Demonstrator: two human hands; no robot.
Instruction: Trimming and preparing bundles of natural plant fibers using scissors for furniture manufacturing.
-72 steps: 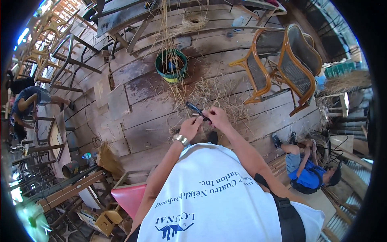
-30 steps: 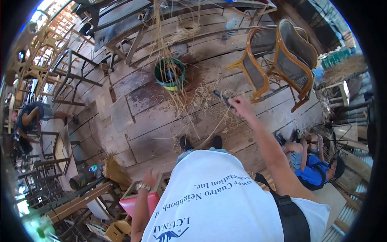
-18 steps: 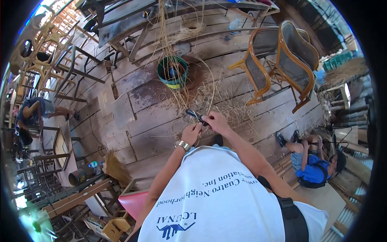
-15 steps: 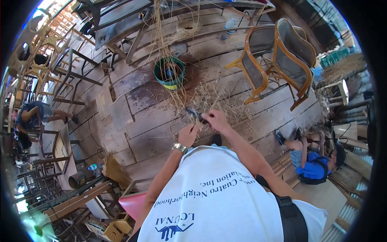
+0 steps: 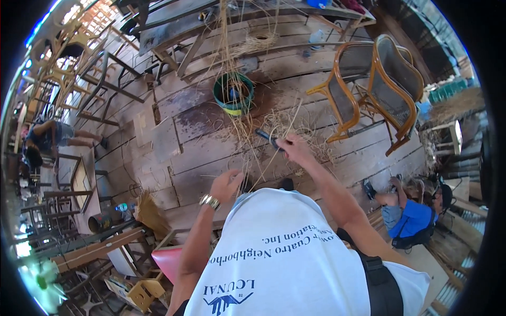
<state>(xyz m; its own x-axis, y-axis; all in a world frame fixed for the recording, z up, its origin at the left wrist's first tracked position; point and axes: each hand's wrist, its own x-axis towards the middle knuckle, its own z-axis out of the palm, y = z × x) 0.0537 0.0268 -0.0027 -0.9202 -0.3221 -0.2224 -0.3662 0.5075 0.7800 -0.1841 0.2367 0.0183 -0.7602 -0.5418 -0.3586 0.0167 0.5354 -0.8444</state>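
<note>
My right hand (image 5: 296, 149) is closed around a dark, narrow hand tool (image 5: 268, 138), its end pointing up and left over the floor. Whether the tool is a knife or cutters cannot be made out. Lower and to the left, my left hand (image 5: 227, 185) has its fingers together on what looks like a thin rattan strip (image 5: 208, 176), which sticks out on its left side. A green bucket (image 5: 233, 109) stands beyond both hands. Long pale rattan strips (image 5: 225, 50) rise out of it and trail toward me.
Loose strip cuttings (image 5: 284, 120) litter the plank floor right of the bucket. Cane-backed chairs (image 5: 345, 100) stand at the right, a long bench (image 5: 174, 32) at the back. One person in blue (image 5: 414, 217) sits at right; another person (image 5: 50, 138) is at far left.
My hands, close together before, have moved apart: the left down and leftward, the right slightly up and rightward with the dark tool. The view has shifted a little.
</note>
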